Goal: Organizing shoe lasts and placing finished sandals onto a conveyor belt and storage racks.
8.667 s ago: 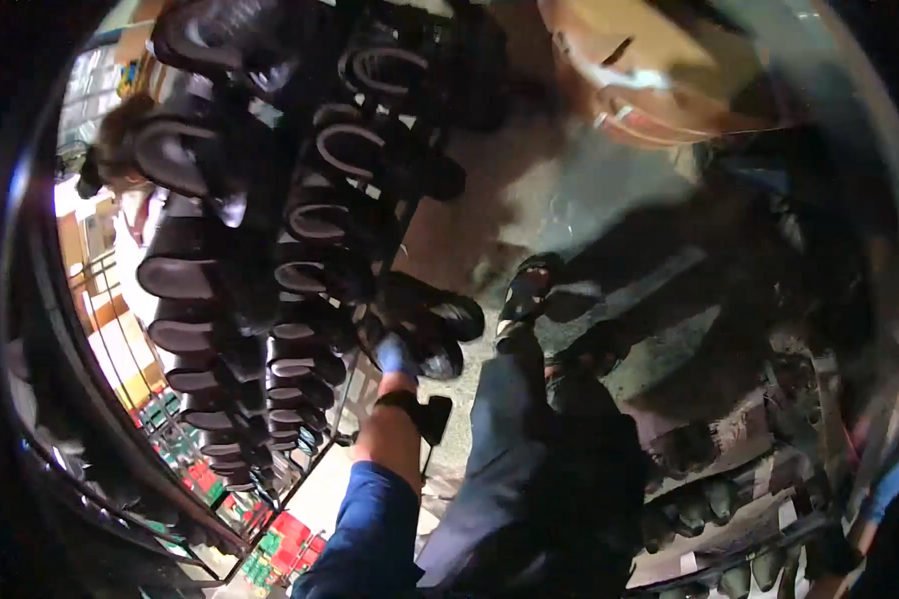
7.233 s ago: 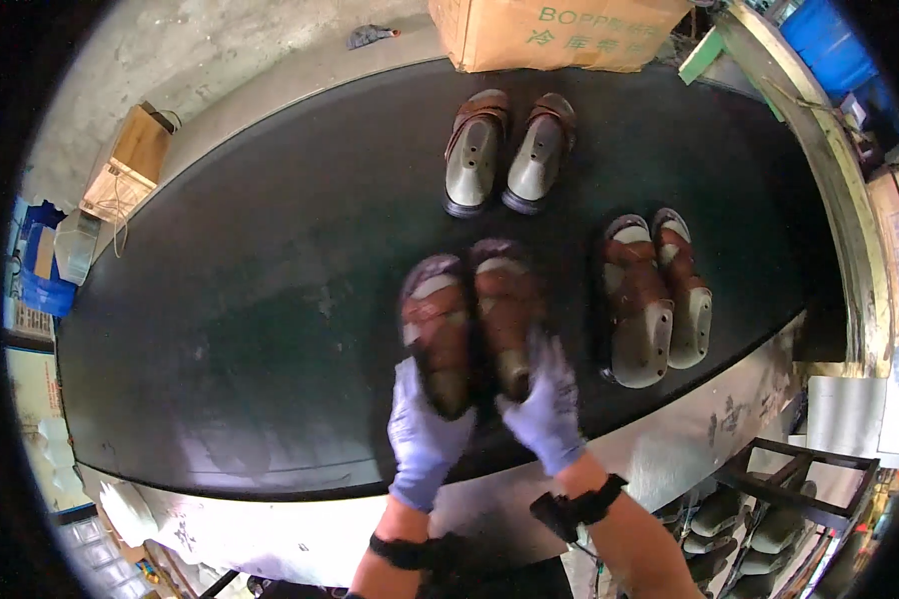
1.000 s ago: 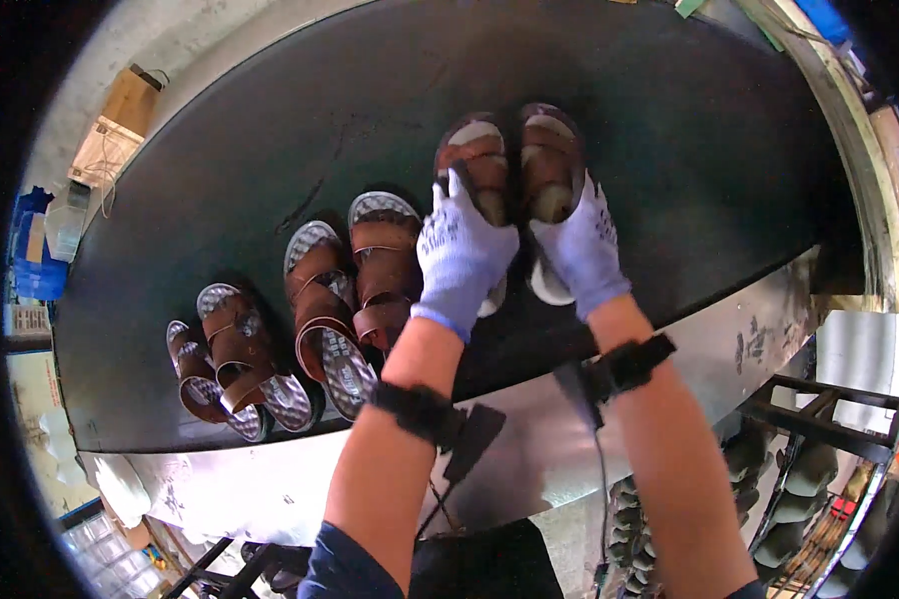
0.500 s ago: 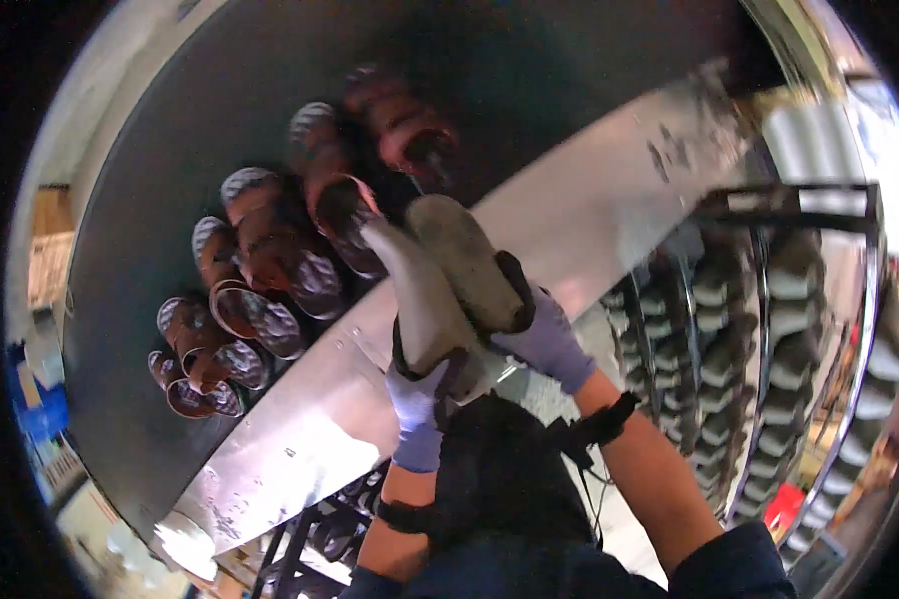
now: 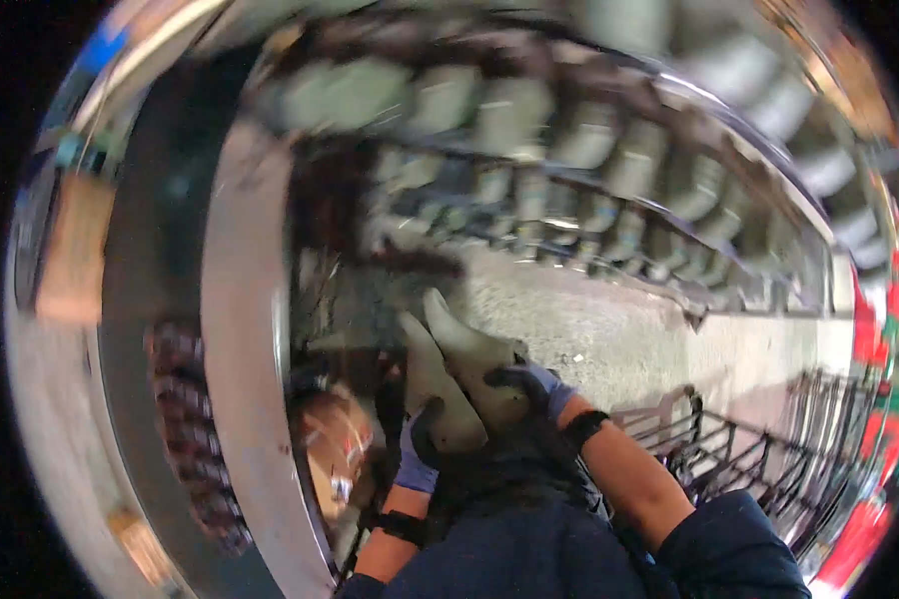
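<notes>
Two pale grey-green shoe lasts lie side by side in front of my body, their toes pointing away from me. My left hand, in a light purple glove with dark fingertips, is closed on the left shoe last. Gloved the same way, my right hand grips the right shoe last near its heel end. The lasts touch or nearly touch along their inner sides. My palms and part of the fingers are hidden behind them.
A blurred rack with rows of similar lasts spans the far side. At left runs a dark belt with a metal edge, carrying brown sandals. A cardboard box sits beside it. Black metal racks stand at right.
My view has swung right, away from the belt, so the sandals now appear at the lower left and the last rack ahead. Both hands still hold the shoe lasts, now over the floor.
</notes>
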Demonstrator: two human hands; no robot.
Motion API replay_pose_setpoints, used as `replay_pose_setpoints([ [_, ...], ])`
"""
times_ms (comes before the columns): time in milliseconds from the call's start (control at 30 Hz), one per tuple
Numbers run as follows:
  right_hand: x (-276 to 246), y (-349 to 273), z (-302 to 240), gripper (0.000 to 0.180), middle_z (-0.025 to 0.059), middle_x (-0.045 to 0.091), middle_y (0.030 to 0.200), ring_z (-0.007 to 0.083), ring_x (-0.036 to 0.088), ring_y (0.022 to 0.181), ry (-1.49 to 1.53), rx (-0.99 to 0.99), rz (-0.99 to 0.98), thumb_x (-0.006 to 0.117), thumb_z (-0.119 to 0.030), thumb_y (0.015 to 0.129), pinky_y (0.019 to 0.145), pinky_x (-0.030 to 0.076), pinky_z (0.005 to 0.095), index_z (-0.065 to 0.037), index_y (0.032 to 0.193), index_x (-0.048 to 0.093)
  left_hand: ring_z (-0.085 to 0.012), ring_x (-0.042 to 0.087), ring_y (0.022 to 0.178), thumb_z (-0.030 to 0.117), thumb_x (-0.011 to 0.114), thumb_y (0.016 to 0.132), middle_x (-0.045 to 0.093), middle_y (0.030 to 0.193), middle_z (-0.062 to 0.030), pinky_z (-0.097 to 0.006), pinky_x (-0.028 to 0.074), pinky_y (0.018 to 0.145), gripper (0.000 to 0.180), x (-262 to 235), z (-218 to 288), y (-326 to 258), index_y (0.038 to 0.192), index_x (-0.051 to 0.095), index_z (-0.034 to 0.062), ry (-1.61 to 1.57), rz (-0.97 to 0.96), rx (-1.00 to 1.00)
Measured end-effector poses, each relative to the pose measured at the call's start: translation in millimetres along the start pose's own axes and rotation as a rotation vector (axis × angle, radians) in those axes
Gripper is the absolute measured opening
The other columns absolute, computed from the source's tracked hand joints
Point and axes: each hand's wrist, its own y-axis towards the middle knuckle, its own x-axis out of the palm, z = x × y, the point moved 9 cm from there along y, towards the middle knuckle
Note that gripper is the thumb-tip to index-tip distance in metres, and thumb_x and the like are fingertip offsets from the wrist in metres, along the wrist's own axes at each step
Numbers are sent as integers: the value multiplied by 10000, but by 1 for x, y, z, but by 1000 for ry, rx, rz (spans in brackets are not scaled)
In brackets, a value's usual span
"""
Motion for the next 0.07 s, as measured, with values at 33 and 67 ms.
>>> replay_pose_setpoints([
  [33, -37, -28, -5, 580, 119, 534, 1252, 205, 522, 1129, -46, -146, 66, 678, -119, 779, 963, 429, 340, -24, 1302, 448, -227, 517, 1118, 73, 579, 844, 517, 1239, -105, -390, 428, 968, 471, 24, -15, 10, 1297, 454, 35, 199, -41, 48],
  [67, -134, -74, 11, 719, 101, 457, 1343, 188, 401, 1254, -179, -153, 206, 705, -173, 760, 1099, 228, 363, -43, 1376, 357, -202, 481, 1165, 215, 699, 783, 489, 1280, -90, -376, 362, 1024, 691, 176, -25, -7, 1363, 367, 40, 340, -201, -23],
])
